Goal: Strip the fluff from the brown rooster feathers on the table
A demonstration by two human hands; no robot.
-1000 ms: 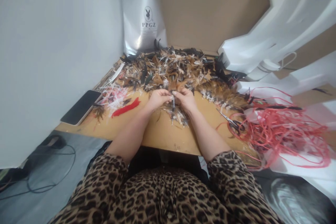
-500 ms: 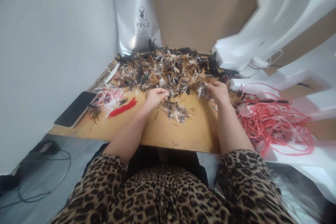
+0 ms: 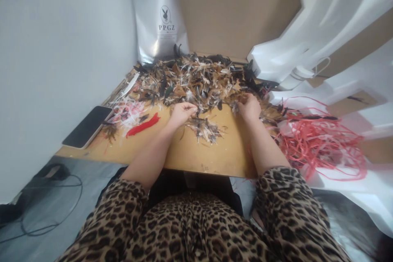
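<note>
A wide pile of brown, black and white feathers (image 3: pixel 196 75) covers the back of the wooden table. My left hand (image 3: pixel 182 114) is closed in a pinch at the front of the pile, with a dark feather tip showing at the fingertips. Just below and right of it lies a small separate cluster of feathers (image 3: pixel 207 130). At the pile's right front edge is my right hand (image 3: pixel 250 108), its fingers curled down among the feathers. What these fingers grip is hidden behind the hand.
A phone (image 3: pixel 87 127) lies at the table's left edge, beside white and pink strips (image 3: pixel 127 111) and a red bundle (image 3: pixel 143 124). Tangled red strips (image 3: pixel 322 143) heap up on the right. A silver bag (image 3: pixel 161 16) stands at the back, near white foam pieces (image 3: pixel 285 57).
My right hand has moved slightly left and its fingers have turned down into the feathers. My left hand keeps its pinch in nearly the same spot.
</note>
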